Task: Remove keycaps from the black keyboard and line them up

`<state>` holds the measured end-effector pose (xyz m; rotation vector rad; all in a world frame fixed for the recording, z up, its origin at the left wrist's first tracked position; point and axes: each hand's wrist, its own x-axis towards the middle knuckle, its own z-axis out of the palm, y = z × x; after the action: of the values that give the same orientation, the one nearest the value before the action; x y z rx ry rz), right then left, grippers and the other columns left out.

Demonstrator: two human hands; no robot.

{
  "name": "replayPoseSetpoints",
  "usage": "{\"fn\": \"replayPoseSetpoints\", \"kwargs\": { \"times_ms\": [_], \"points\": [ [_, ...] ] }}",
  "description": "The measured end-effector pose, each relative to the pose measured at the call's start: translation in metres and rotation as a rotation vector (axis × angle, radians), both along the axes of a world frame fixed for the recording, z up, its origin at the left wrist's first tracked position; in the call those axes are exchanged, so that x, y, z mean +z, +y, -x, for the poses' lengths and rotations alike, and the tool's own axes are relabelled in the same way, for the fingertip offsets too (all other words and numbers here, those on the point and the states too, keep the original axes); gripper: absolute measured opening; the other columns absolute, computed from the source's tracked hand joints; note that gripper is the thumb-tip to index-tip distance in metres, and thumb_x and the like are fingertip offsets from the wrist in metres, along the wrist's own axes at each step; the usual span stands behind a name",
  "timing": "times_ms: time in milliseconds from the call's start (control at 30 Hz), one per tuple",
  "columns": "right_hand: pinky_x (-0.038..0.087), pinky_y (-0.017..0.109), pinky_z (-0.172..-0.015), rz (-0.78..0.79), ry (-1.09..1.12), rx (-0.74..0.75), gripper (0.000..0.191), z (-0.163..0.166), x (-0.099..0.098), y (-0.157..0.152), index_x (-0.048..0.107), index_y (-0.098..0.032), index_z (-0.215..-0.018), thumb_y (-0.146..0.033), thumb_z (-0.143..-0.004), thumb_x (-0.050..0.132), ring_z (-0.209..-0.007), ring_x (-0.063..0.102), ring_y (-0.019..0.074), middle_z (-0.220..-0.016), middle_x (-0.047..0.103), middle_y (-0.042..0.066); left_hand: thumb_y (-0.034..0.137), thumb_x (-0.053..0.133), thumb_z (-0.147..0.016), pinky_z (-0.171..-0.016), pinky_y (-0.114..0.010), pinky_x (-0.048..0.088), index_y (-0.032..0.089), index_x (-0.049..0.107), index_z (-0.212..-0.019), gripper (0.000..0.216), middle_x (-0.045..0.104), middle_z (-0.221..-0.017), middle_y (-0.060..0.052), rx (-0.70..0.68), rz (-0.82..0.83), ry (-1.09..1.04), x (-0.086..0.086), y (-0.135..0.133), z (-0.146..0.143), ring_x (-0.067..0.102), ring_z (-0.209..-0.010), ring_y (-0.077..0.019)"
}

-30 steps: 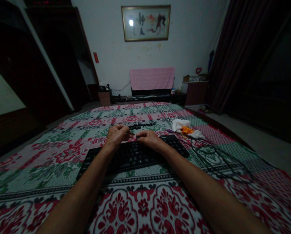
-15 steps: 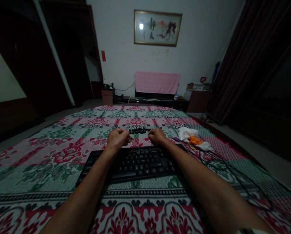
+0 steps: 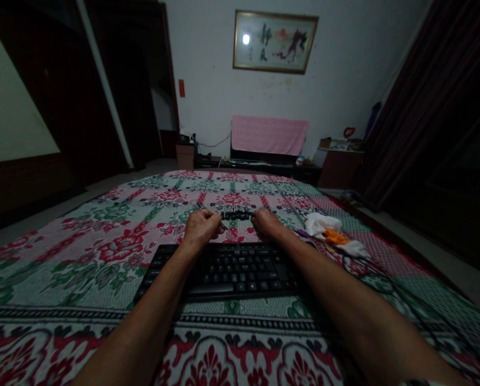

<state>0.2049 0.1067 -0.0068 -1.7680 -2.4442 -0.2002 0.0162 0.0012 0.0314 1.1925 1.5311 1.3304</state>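
Note:
A black keyboard [image 3: 231, 271] lies on a flowered bedspread [image 3: 103, 252] in front of me. Just beyond its far edge sits a short row of small black keycaps [image 3: 235, 215]. My left hand [image 3: 201, 226] is closed in a fist at the row's left end, pinching a thin tool whose tip pokes out to the right. At the row's right end my right hand [image 3: 266, 222] rests with curled fingers touching the keycaps. What the right fingers hold is hidden.
A white and orange cloth [image 3: 330, 233] lies to the right of the keyboard, with a dark cable [image 3: 368, 271] looping nearer the bed's right edge. Beyond the bed stand a low cabinet with a pink cover [image 3: 268, 135] and dark curtains [image 3: 425, 96].
Both hands have moved from above the keyboard's keys to the keycap row beyond it. The camera view has swung left, shifting the room to the right.

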Motion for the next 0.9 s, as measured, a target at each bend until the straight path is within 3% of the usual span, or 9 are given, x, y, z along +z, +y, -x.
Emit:
{"fn": "replayPoseSetpoints", "kwargs": {
  "times_ms": [533,600,700,800,900],
  "points": [
    [0.043,0.028,-0.076,-0.025,-0.002,0.003,0.031,0.0,0.001,-0.003,0.063,-0.013,-0.101,-0.023,-0.083,0.04,-0.091,0.059,0.0225,-0.102,0.061,0.016,0.025,0.051,-0.062,-0.047,-0.021,0.048,0.015,0.056,-0.074,0.016,0.07,-0.065,-0.006,-0.013,0.036,0.102,-0.006,0.004,0.001,0.065,-0.056,-0.0163],
    [0.043,0.028,-0.076,-0.026,0.093,0.066,0.028,-0.001,0.007,-0.01,0.065,-0.013,-0.096,-0.022,-0.081,0.043,-0.088,0.06,0.0209,-0.095,0.064,0.013,0.025,0.05,-0.064,-0.047,-0.021,0.047,0.015,0.058,-0.076,0.018,0.07,-0.066,-0.006,-0.032,0.053,0.134,-0.007,0.004,0.0,0.065,-0.056,-0.0159],
    [0.043,0.025,-0.072,0.074,0.411,0.26,0.026,0.002,0.022,-0.03,0.066,-0.015,-0.096,-0.025,-0.079,0.049,-0.079,0.059,0.016,-0.085,0.066,0.006,0.026,0.05,-0.066,-0.049,-0.021,0.047,0.014,0.061,-0.087,0.026,0.069,-0.066,-0.005,-0.07,0.021,0.252,-0.008,0.001,-0.002,0.064,-0.057,-0.0159],
    [0.045,0.024,-0.064,0.222,0.791,0.438,0.035,0.011,0.039,-0.059,0.062,-0.015,-0.106,-0.034,-0.079,0.052,-0.069,0.057,0.0122,-0.083,0.066,0.004,0.025,0.05,-0.069,-0.055,-0.023,0.046,0.015,0.061,-0.1,0.034,0.068,-0.066,-0.004,-0.121,-0.12,0.509,-0.006,-0.006,-0.006,0.064,-0.062,-0.0173],
    [0.045,0.024,-0.065,0.232,0.957,0.577,0.032,0.021,0.047,-0.085,0.064,-0.017,-0.101,-0.037,-0.078,0.053,-0.07,0.057,0.0116,-0.084,0.065,0.002,0.023,0.048,-0.072,-0.063,-0.027,0.046,0.016,0.057,-0.111,0.04,0.069,-0.075,-0.006,-0.178,-0.235,0.795,-0.002,-0.015,-0.012,0.065,-0.072,-0.0209]
  ]
}}
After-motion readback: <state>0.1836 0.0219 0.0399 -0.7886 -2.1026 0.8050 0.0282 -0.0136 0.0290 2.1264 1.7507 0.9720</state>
